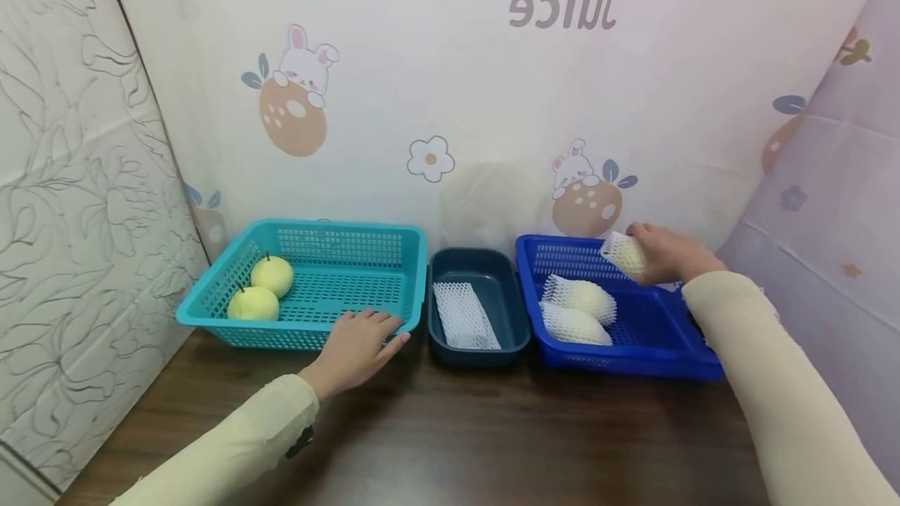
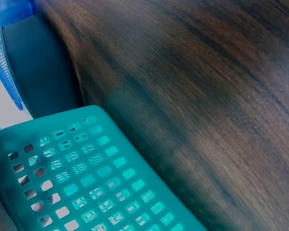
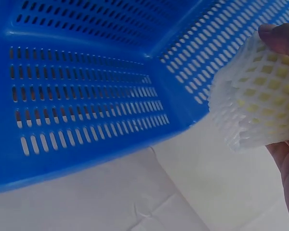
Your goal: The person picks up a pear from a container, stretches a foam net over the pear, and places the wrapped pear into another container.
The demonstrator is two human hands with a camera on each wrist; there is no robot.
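My right hand (image 1: 664, 252) grips a pale yellow pear in a white foam net (image 1: 624, 254), above the back of the blue basket (image 1: 633, 361). In the right wrist view the netted pear (image 3: 260, 96) fills the space between thumb and fingers, with loose netting past its end. Two more netted pears (image 1: 587, 301) lie in the blue basket's left part. My left hand (image 1: 360, 350) rests at the front right rim of the turquoise basket (image 1: 309, 336), fingers extended over it. Two bare pears (image 1: 273, 276) sit at that basket's left end.
Between the baskets stands a dark teal tub (image 1: 502, 272) with a flat, empty foam net (image 1: 466, 315) inside. All three containers stand in a row on the brown wooden table (image 1: 450, 436). A printed curtain (image 1: 380, 84) hangs close behind them.
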